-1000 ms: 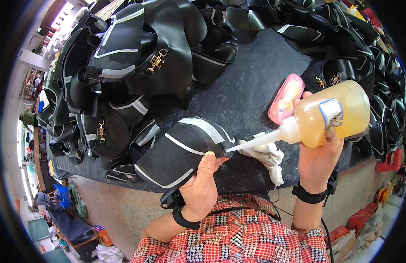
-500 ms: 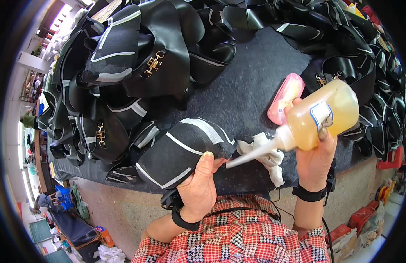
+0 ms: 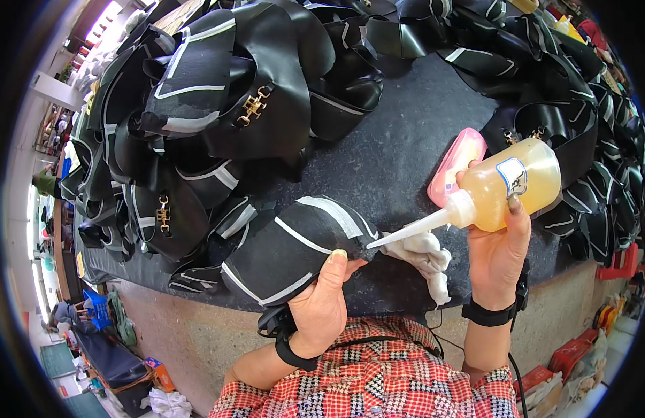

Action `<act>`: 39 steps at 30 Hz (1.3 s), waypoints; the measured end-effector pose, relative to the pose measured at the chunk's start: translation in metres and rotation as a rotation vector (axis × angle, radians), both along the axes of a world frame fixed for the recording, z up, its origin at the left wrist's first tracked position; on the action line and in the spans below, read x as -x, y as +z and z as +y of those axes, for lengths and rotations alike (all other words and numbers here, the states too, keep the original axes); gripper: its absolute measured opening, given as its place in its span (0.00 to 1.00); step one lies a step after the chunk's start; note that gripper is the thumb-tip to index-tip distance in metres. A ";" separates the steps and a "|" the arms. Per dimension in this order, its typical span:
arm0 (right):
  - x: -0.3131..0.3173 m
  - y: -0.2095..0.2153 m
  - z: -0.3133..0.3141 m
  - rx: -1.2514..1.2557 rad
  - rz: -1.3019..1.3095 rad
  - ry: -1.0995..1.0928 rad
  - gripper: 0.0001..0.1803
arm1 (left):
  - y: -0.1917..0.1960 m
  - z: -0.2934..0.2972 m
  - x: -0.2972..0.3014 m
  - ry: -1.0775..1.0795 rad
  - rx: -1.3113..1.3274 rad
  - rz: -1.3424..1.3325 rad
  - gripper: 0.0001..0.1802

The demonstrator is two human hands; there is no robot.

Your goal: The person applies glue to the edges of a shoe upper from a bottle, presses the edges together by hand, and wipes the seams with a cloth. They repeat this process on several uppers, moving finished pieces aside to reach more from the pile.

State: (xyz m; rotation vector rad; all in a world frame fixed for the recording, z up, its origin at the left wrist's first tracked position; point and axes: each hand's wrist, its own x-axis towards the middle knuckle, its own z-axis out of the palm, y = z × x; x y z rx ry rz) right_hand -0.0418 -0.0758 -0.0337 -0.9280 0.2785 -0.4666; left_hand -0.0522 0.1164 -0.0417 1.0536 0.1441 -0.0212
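My left hand (image 3: 322, 296) pinches the near right end of a black shoe upper (image 3: 294, 244), thumb on top and fingers underneath. White tape strips cross the upper's dark surface. In my right hand (image 3: 500, 258) is a squeeze bottle (image 3: 521, 181) of amber liquid, tilted with its long white nozzle (image 3: 413, 230) pointing left and down. The nozzle's tip reaches the edge of the upper just beyond my left thumb; whether it touches cannot be made out. Below the nozzle lies a crumpled white cloth (image 3: 427, 258).
A pink case (image 3: 456, 167) lies behind the bottle on the dark tabletop (image 3: 385, 146). Heaped black uppers (image 3: 266, 90) with gold buckles rise at the left and back. Another pile (image 3: 604, 174) lines the right side. The table's near edge runs just before my body.
The bottle has tipped slightly and its nozzle tip has come up to the edge of the upper. My left hand and the upper have shifted a little to the right in the picture.
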 end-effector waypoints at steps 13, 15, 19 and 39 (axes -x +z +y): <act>0.002 -0.005 -0.003 0.059 0.013 0.040 0.30 | 0.001 -0.003 -0.001 0.040 0.007 0.049 0.08; 0.002 -0.005 -0.004 0.039 0.026 0.006 0.31 | 0.000 -0.002 0.000 0.044 0.015 0.053 0.08; 0.003 -0.009 -0.003 0.075 0.032 0.047 0.31 | 0.000 -0.004 -0.001 0.016 0.011 0.035 0.09; 0.050 0.013 -0.098 -1.077 -0.360 0.241 0.31 | -0.005 0.010 -0.033 -0.008 -0.114 0.107 0.09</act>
